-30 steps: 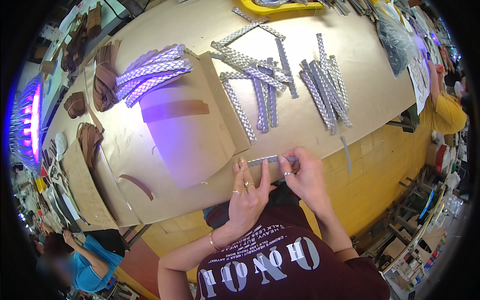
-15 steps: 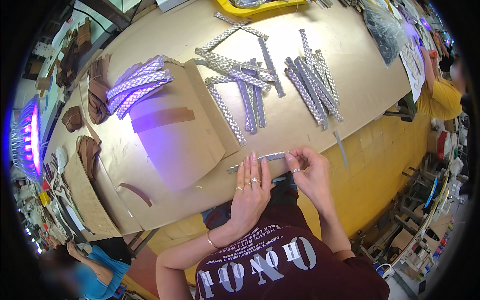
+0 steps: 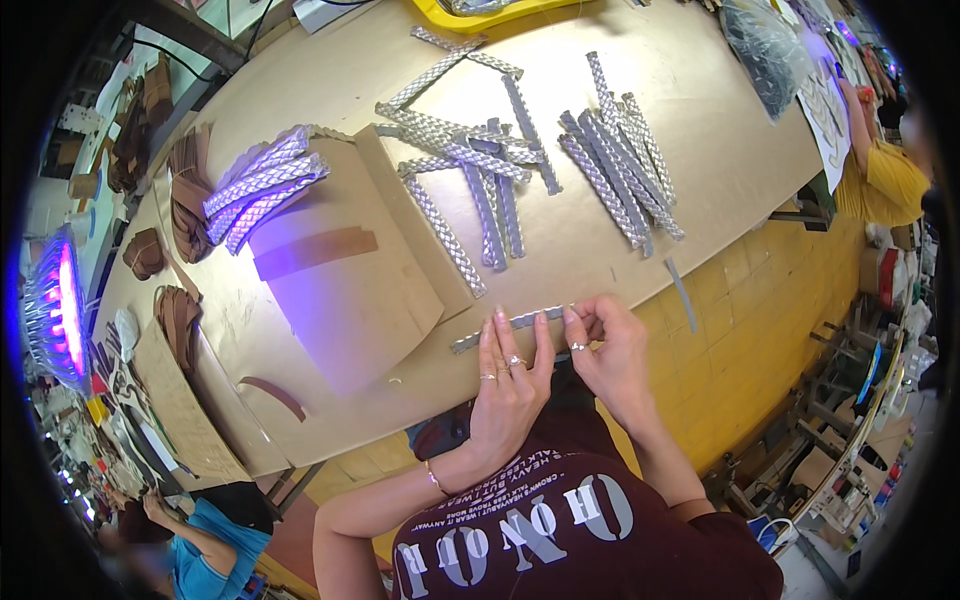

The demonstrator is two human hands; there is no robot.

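Head cam looking straight down, so here's where things stand. Both hands are on one silver braided strip (image 3: pixel 510 325) lying along the near edge of the worktop (image 3: pixel 700 130). The left hand (image 3: pixel 505 385) has its fingers flat, pressing down the middle of the strip, so that grip isn't closed around it, more pinning it. The right hand (image 3: pixel 610 350) has its grip closed on the strip's right end, thumb and fingers pinched together.

As for progress, I'd guess it's partway through a batch. Beyond the right hand there's a neat bundle of braided strips (image 3: pixel 625 165), and straight ahead of both hands a looser scattered pile of strips (image 3: pixel 470 165). Further out past the left hand, another stack of strips (image 3: pixel 262 190) sits under purple light, on a sheet of brown card (image 3: pixel 345 300). Can't tell which piles are finished and which are waiting, honestly.

One thin grey sliver (image 3: pixel 681 293) lies just right of the right hand. Another person in a blue top (image 3: pixel 205 545) is off to the left and below the left hand.
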